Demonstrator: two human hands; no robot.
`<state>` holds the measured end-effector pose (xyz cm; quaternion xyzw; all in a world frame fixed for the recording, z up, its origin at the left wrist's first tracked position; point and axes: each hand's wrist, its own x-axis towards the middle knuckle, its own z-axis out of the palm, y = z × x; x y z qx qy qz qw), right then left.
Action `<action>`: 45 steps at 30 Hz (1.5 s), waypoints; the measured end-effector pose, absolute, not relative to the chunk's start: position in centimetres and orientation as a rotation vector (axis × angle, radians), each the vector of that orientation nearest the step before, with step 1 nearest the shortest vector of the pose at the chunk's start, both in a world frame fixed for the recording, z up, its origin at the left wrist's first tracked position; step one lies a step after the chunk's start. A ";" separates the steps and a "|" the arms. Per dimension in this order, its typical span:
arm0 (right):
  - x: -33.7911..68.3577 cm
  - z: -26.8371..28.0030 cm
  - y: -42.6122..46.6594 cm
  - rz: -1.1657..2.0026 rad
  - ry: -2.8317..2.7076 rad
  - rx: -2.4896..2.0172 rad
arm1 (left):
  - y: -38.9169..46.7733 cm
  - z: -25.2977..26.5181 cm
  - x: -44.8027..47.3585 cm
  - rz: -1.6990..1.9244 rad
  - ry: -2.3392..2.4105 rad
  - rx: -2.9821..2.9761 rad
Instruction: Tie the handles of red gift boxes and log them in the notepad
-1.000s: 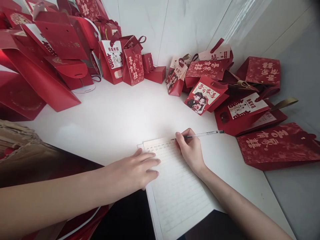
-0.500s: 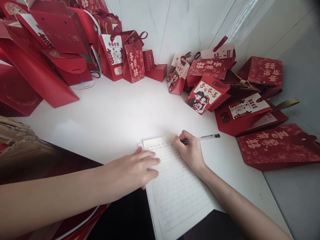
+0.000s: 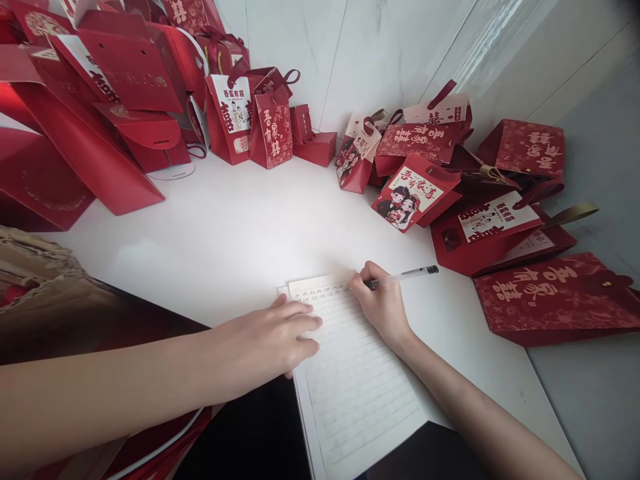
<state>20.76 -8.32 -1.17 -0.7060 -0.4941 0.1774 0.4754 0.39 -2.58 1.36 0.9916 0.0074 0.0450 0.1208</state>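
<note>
A lined notebook [image 3: 360, 393] lies at the table's front edge, its near end reaching past the edge. Two rows of small handwriting run along the top of its page. My left hand [image 3: 280, 340] rests on the notebook's left side with the fingers spread. A pen [image 3: 407, 274] with a clear barrel and black end is pinched in my right hand [image 3: 383, 300], which sits at the upper right of the page. The pen's tip is hidden behind my fingers.
Red gift boxes [image 3: 120, 160] are piled at the left, and several more [image 3: 413, 193] stand or lie along the back and right of the white table [image 3: 240, 227]. A tiled wall [image 3: 380, 53] rises behind. A cardboard box [image 3: 35, 267] is at the left edge.
The view has shifted slightly, so the boxes appear a little further right and lower. Both hands keep their places on the notebook, the pen still in the right one.
</note>
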 end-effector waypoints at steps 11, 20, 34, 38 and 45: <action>21.3 -1.0 -8.1 0.631 -0.946 -1.588 | -2.6 1.6 0.4 0.107 0.026 2.855; 27.6 -1.4 -7.3 0.226 -1.226 -1.610 | -2.4 2.3 -0.1 0.084 0.074 2.762; 32.8 0.2 -4.5 -0.462 -1.288 -1.655 | 0.4 3.1 0.0 -0.097 0.094 2.719; 34.8 3.4 -1.3 -0.461 -1.080 -1.704 | 0.3 2.9 -0.1 -0.074 0.074 2.756; 34.4 6.8 1.0 -0.407 -0.994 -1.780 | -0.1 3.5 0.1 -0.091 0.095 2.743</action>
